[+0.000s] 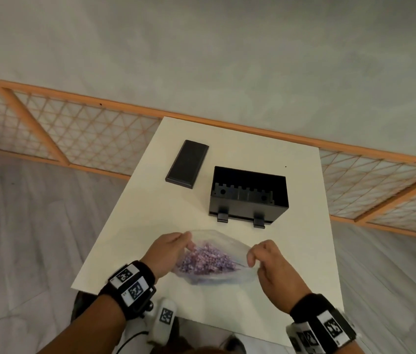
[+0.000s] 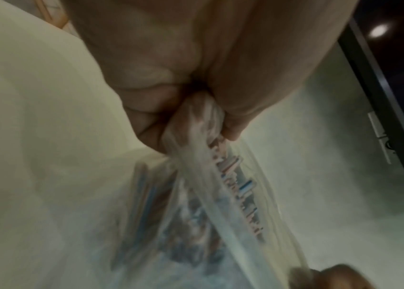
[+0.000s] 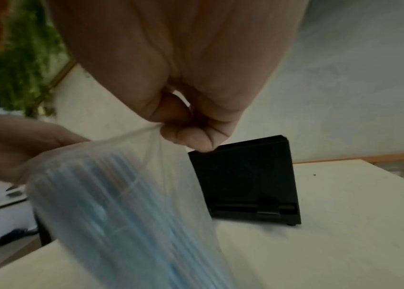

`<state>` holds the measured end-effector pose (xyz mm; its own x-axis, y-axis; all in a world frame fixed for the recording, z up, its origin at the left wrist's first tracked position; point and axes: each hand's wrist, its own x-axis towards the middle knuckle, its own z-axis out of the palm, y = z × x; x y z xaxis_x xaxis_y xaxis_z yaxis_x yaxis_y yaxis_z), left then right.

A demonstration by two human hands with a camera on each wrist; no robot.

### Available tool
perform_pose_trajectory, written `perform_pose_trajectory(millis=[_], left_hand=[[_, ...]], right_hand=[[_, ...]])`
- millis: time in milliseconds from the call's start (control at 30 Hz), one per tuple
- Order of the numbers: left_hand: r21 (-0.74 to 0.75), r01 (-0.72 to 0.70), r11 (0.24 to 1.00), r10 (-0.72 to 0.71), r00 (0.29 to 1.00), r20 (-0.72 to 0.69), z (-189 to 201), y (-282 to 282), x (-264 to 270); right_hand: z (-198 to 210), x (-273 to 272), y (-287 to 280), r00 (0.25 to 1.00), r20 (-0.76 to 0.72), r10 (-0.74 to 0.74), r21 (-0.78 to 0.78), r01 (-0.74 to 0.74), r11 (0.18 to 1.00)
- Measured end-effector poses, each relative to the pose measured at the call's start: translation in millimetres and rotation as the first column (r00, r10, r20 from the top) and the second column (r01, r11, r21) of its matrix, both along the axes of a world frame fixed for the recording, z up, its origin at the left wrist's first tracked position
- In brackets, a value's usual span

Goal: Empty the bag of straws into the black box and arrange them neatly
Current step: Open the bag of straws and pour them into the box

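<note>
Head view: the clear bag (image 1: 223, 261) is held above the white table (image 1: 304, 264) at 6 o'clock, with its mouth pulled wide and the straws (image 1: 205, 259) end-on inside. The left hand (image 1: 167, 251) pinches the rim at 9 o'clock, the right hand (image 1: 273, 267) at 3 o'clock. The black box (image 1: 249, 196) stands open at 12 o'clock from the bag, its lid (image 1: 187, 163) at 11 o'clock.

Left wrist view: fingers (image 2: 146, 109) and thumb bunch the plastic (image 2: 196, 121).

Right wrist view: thumb and fingertips (image 3: 186, 136) pinch the film (image 3: 146, 148); the box (image 3: 243, 179) stands behind.

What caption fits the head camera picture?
Both hands pull open a clear plastic bag of straws near the open black box.
</note>
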<state>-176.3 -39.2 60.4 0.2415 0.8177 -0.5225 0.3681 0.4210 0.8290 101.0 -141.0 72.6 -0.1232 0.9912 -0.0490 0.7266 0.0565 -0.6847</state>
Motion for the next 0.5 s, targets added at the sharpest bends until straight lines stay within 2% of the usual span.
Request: perform_pose_trajectory(millis=[67, 167, 300, 400, 500], left_hand=[[-0.030, -0.032, 0.999, 0.032, 0.999, -0.003, -4, 0, -1], [-0.200, -0.074, 0.977, 0.094, 0.991, 0.091, -16, 0, 0], [-0.381, -0.005, 0.924, 0.083, 0.979, 0.188, -26, -2, -1], [-0.338, 0.021, 0.941, 0.044, 0.982, 0.184, -24, -2, 0], [-0.302, -0.018, 0.953, 0.069, 0.985, 0.161, -20, -5, 1]], right_hand=[[-9, -5, -5, 0.997, 0.068, 0.038, -0.085, -0.032, 0.996], [-20, -12, -6, 0.992, 0.123, 0.006, -0.220, 0.021, 0.975], [-28, -18, -5, 0.998, 0.055, -0.028, -0.349, 0.046, 0.936], [-27, -22, -4, 0.988, -0.078, -0.135, -0.409, 0.092, 0.908], [-34, -28, -4, 0.961, -0.087, -0.262, -0.405, 0.206, 0.891]])
